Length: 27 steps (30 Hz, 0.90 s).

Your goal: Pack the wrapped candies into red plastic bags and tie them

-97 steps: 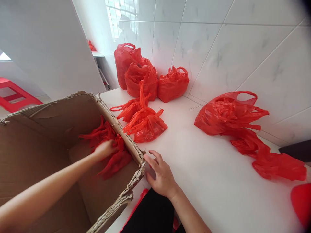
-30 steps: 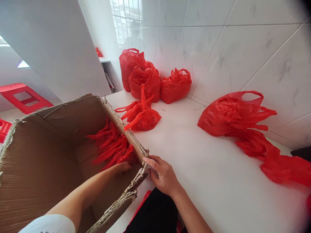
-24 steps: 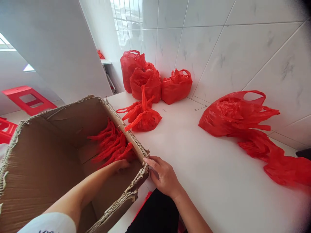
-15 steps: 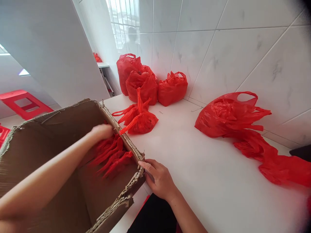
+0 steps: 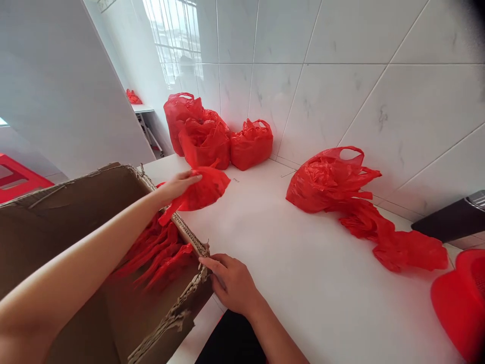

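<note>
At the left edge of the counter [image 5: 295,283], a small tied red bag [image 5: 206,192] is touched at its knotted top by the fingers of the left hand [image 5: 182,186]; the fingers are bent, but it cannot be told if they are closed firmly on it. The bag is seen just outside the rim of the cardboard box [image 5: 76,187], and the left forearm is stretched over this box. Its torn near right corner is touched by the fingertips of the right hand [image 5: 231,283], of which the fingers are partly open and no bag is held. Inside the box, against the wall next to the counter, several red bags [image 5: 162,253] are laid with their twisted tops side by side; their number cannot be told. At the far left corner of the counter, full red bags [image 5: 206,141] are placed close together near the tiled wall [image 5: 280,86]. Farther right, along the far edge, a bulging red bag with a loop handle [image 5: 322,179] is seen lying, and its side is touched by crumpled red plastic [image 5: 409,250], which is spread toward the right edge.
</note>
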Motion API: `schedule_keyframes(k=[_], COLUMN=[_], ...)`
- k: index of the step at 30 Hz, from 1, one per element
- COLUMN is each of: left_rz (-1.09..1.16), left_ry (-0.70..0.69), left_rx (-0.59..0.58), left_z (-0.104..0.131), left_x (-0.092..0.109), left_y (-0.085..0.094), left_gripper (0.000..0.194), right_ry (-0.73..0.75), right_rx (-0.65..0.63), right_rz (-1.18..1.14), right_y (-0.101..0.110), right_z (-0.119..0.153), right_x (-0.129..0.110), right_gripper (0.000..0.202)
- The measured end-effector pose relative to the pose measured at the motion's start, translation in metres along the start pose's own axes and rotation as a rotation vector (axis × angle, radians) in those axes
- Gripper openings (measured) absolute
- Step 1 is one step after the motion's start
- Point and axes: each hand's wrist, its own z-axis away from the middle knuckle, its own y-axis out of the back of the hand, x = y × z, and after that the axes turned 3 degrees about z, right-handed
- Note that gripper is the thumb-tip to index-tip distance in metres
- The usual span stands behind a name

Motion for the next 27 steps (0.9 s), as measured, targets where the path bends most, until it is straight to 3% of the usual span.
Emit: schedule_keyframes(k=[3, 6, 9, 11, 13, 15, 19, 23, 27], left_rz=[0.155, 0.261, 0.298, 0.286, 0.278, 0.272, 0.188, 0.006, -0.183], left_ry=[0.033, 0.172, 0.347, 0.432, 0.542, 0.665, 0.774, 0.764, 0.721], left_rx=[0.035, 0.146, 0.21, 0.133, -0.011, -0.196, -0.375, -0.379, -0.281], left_z=[0.041, 0.086, 0.124, 0.142, 0.156, 0.164, 0.164, 0.154, 0.156], left_x=[0.003, -0.009, -0.043, -0.076, -0.111, -0.144, -0.198, -0.23, -0.243], left_y=[0.043, 0.077, 0.094, 0.095, 0.087, 0.07, 0.019, -0.02, -0.027], left_gripper=[0.054, 0.058, 0.068, 0.08, 0.089, 0.085, 0.047, 0.032, 0.036], right_ry=[-0.004, -0.015, -0.011, -0.001, 0.006, 0.012, 0.013, 0.007, 0.013], right_rx=[-0.009, -0.018, -0.026, -0.02, -0.009, -0.003, -0.002, -0.001, -0.001], right_rz=[-0.026, -0.043, -0.041, -0.036, -0.034, -0.034, -0.033, -0.032, -0.035], right_y=[0.001, 0.001, -0.002, -0.003, -0.004, -0.004, -0.004, -0.004, -0.004], right_z=[-0.001, 0.0, 0.001, 0.001, 0.001, 0.001, 0.001, 0.001, 0.0], right_x=[0.0, 0.001, 0.003, 0.004, 0.004, 0.004, 0.004, 0.003, 0.003], right_gripper=[0.057, 0.056, 0.057, 0.058, 0.059, 0.06, 0.06, 0.062, 0.062])
